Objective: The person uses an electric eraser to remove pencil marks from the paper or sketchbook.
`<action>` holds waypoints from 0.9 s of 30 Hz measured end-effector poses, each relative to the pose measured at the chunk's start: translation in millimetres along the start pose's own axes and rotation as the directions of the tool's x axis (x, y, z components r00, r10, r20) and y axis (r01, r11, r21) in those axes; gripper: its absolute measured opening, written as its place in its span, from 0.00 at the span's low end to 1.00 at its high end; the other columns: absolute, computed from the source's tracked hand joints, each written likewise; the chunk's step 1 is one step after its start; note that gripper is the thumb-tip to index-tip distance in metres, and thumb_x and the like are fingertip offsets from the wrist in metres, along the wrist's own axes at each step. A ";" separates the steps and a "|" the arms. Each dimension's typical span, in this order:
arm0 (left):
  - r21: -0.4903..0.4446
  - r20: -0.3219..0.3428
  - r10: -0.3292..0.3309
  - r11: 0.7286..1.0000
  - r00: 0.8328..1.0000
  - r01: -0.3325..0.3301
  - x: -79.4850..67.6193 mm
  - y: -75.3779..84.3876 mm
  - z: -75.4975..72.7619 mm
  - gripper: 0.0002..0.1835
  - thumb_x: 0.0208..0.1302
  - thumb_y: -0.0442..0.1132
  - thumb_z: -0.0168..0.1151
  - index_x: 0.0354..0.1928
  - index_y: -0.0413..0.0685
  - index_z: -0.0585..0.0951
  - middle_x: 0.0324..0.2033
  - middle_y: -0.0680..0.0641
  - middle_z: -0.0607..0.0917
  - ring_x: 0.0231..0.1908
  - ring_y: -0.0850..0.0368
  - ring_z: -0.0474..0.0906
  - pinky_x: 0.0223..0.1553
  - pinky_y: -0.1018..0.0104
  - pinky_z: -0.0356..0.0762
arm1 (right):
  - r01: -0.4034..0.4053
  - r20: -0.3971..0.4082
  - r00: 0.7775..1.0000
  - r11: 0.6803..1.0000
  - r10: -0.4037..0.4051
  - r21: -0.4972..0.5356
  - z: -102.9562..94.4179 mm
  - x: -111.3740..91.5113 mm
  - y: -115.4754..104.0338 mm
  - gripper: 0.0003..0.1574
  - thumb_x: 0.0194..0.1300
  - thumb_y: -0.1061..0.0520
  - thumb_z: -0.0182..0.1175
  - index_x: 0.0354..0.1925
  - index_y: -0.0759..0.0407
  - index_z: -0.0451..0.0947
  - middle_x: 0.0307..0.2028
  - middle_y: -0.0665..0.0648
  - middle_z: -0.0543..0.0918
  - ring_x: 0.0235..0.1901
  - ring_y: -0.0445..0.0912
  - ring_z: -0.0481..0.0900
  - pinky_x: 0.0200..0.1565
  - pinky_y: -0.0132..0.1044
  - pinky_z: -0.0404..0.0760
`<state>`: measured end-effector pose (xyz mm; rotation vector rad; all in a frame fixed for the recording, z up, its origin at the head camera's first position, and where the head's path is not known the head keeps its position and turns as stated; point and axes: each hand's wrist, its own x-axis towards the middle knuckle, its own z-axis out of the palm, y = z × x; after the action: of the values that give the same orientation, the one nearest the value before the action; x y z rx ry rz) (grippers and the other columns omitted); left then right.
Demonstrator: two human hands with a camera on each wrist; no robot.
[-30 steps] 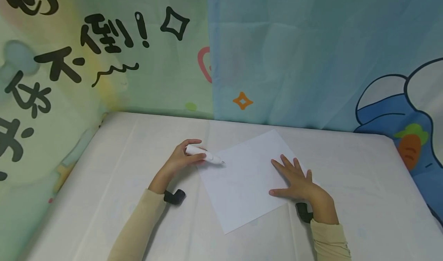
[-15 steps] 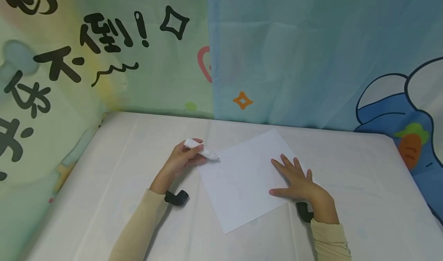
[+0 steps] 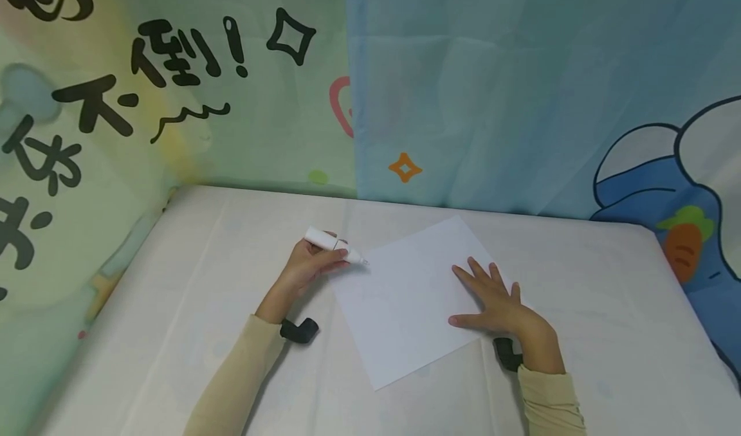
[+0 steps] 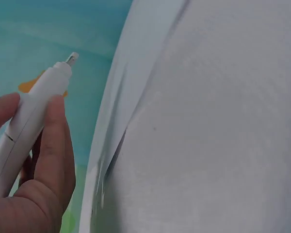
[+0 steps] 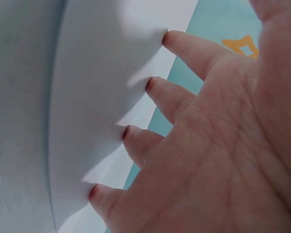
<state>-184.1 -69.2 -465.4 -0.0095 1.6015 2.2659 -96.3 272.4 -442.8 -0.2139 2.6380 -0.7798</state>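
One white pen-shaped tool (image 3: 320, 237) is pinched by the left hand (image 3: 303, 265), long axis slanting rightward, tip near the left corner of paper (image 3: 402, 304) on which the right hand (image 3: 494, 302) is spread.

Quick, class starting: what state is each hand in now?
Left hand: holding a white, plastic-looking, pen-shaped tool.
Right hand: open, fingers spread on a white rectangular paper sheet.
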 end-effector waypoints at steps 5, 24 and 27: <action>0.123 -0.020 0.024 0.992 0.999 -0.022 1.1 -2.7 1.4 0.21 0.56 0.20 0.63 0.52 0.30 0.72 0.42 0.42 0.85 0.43 0.58 0.82 0.47 0.63 0.84 | 0.008 0.003 1.000 1.000 -0.008 0.010 -0.2 -0.7 -1.2 0.64 0.51 0.39 0.72 0.74 0.60 0.50 0.74 0.72 0.39 0.70 0.74 0.26 0.58 0.81 0.23; 0.319 -0.138 0.082 0.947 0.987 -0.034 7.0 -3.7 12.4 0.19 0.51 0.23 0.66 0.48 0.31 0.76 0.40 0.37 0.84 0.34 0.61 0.82 0.35 0.70 0.85 | 0.004 -0.001 1.000 1.000 -0.004 0.013 -0.2 -0.7 -0.9 0.65 0.51 0.38 0.72 0.74 0.61 0.51 0.74 0.72 0.39 0.70 0.74 0.26 0.58 0.81 0.23; 0.330 -0.138 0.090 0.943 0.986 -0.040 7.1 -3.6 13.1 0.19 0.50 0.23 0.66 0.47 0.32 0.76 0.38 0.39 0.84 0.34 0.61 0.81 0.35 0.69 0.86 | 0.005 -0.001 1.000 1.000 -0.005 0.007 -0.4 -0.5 -0.8 0.65 0.51 0.38 0.72 0.74 0.60 0.50 0.74 0.72 0.39 0.70 0.74 0.27 0.58 0.81 0.23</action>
<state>-187.0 -54.2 -465.5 -0.0451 2.0702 2.0605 -96.0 272.1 -441.9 -0.2189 2.6360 -0.7905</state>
